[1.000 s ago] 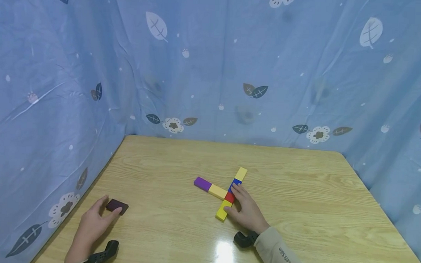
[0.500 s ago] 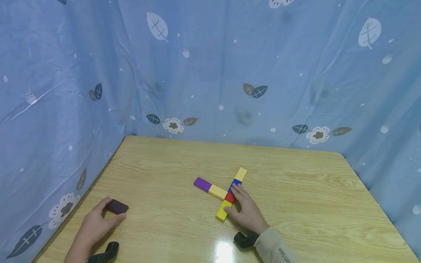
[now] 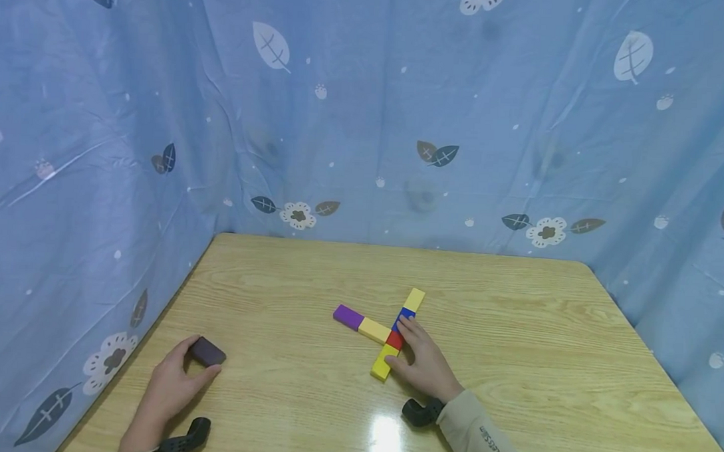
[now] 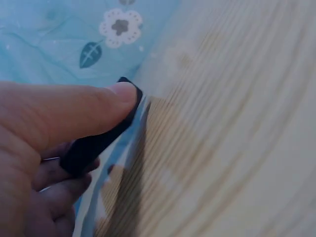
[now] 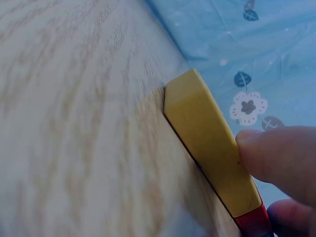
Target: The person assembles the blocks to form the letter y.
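Observation:
At the left of the table, my left hand [image 3: 173, 382] pinches a dark rectangular block [image 3: 206, 351] between thumb and fingers. The left wrist view has the thumb [image 4: 121, 101] on one side of this dark block [image 4: 98, 143] and fingers behind it. My right hand [image 3: 426, 361] rests on a row of blocks. Its fingertips touch the blue block [image 3: 403, 315], and its thumb lies on the bright yellow block [image 3: 384, 363]. Between those two sits a red block [image 3: 394, 339]. The right wrist view shows the thumb against the yellow block [image 5: 207, 143].
A pale yellow block [image 3: 415, 299] ends the row at the far side. Leftward from the red block branch a cream block [image 3: 374, 329] and a purple block [image 3: 348, 316]. Blue patterned cloth [image 3: 366, 120] hangs behind and beside the wooden table [image 3: 272, 409].
My left hand has closed its fingers and thumb on the dark block. It has shifted slightly right, turning the block a little. The right hand and the joined blocks stay still.

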Demonstrator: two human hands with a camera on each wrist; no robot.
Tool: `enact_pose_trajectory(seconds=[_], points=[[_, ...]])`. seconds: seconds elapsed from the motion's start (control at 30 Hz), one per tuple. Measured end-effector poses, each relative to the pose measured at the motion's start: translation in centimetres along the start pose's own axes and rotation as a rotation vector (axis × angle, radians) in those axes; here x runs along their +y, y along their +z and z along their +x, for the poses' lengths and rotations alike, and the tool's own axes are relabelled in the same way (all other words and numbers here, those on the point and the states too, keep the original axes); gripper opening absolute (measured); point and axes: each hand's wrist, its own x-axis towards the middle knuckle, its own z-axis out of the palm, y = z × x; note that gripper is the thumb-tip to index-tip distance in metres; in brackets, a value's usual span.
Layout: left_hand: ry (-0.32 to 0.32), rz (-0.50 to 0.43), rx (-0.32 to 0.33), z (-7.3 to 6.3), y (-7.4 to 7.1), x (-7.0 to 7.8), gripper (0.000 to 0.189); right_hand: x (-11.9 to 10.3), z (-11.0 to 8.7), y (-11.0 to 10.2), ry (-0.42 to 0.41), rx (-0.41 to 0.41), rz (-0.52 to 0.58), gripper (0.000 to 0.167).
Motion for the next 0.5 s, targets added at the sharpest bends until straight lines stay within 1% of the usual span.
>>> enact_pose_trajectory(seconds=[0.07, 0.2, 0.3, 0.5], points=[[0.035, -0.008, 0.041, -0.1, 0.2, 0.2, 0.092, 0.0, 0.0, -0.1, 0.005, -0.003, 0.005, 0.072], [0.056, -0.028, 0.068, -0.1, 0.5, 0.6, 0.094, 0.1, 0.0, 0.0, 0.008, 0.0, -0.002, 0.072], [0.047, -0.047, 0.053, -0.1, 0.4, 0.9, 0.096, 0.1, -0.1, 0.0, 0.009, -0.002, -0.005, 0.072], [0.046, -0.105, 0.047, -0.1, 0.4, 1.4, 0.092, 0.0, -0.1, 0.0, 0.01, -0.004, -0.01, 0.072]])
